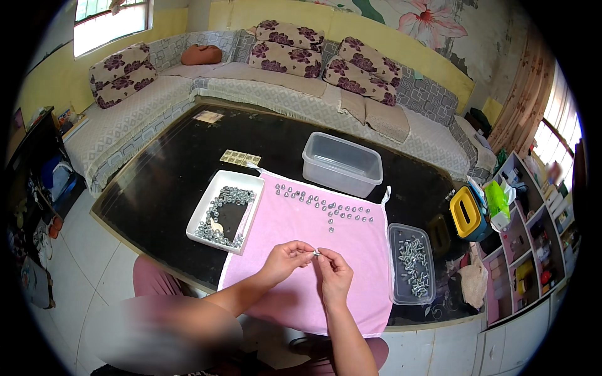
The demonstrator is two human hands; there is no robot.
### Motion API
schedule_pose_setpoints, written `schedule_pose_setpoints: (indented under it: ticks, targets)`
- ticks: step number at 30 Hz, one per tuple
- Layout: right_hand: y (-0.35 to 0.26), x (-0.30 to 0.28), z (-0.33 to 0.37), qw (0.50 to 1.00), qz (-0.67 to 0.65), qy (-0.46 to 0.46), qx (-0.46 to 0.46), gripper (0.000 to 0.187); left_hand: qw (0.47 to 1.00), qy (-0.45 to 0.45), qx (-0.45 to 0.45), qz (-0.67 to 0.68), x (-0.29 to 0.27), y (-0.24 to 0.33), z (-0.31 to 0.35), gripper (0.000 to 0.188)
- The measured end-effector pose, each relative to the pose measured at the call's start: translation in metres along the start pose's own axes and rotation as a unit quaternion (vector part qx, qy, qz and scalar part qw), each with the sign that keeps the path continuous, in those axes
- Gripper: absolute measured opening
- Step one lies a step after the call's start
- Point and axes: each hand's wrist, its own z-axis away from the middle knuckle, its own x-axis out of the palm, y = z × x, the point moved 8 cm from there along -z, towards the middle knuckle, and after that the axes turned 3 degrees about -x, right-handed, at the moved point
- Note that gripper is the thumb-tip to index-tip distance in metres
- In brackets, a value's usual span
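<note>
Above the pink cloth (pixel 285 250), my left hand (pixel 288 260) and my right hand (pixel 335 276) meet at the fingertips. Between them is a small silver bolt (pixel 316 253), pinched from both sides; whether a nut sits on it is too small to tell. Farther up the cloth, small silver bolts (pixel 331 221) stand upright in rows, several together. Left of the cloth, a white tray (pixel 256 210) holds many silver nuts (pixel 210 232). To the right, a clear shallow plastic tray (pixel 396 294) contains a heap of loose bolts (pixel 412 263).
An empty clear plastic box (pixel 342 178) rests behind the cloth on the black table (pixel 169 163). Near it lies a card with small squares (pixel 240 157). A yellow-and-dark container (pixel 463 213) and a shelf unit (pixel 523 238) stand right. A long sofa (pixel 251 81) lines the far side.
</note>
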Motion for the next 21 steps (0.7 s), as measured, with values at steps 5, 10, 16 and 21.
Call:
schedule_pose_setpoints:
  ticks: [5, 10, 16, 21]
  targets:
    - [0.007, 0.002, 0.0, 0.999, -0.038, -0.013, 0.015, 0.013, 1.0, 0.0, 0.002, 0.005, -0.001, -0.002, -0.001, 0.015]
    - [0.016, 0.001, 0.0, 0.996, -0.08, -0.015, 0.047, 0.013, 1.0, -0.005, 0.005, 0.012, 0.001, 0.001, 0.0, 0.013]
    - [0.021, 0.003, 0.001, 0.984, -0.144, -0.015, 0.107, 0.013, 1.0, -0.014, 0.014, 0.0, 0.003, 0.004, 0.0, 0.014]
    - [0.021, 0.004, 0.001, 0.985, -0.134, -0.019, 0.107, 0.012, 1.0, -0.009, 0.014, 0.0, 0.005, 0.007, 0.001, 0.014]
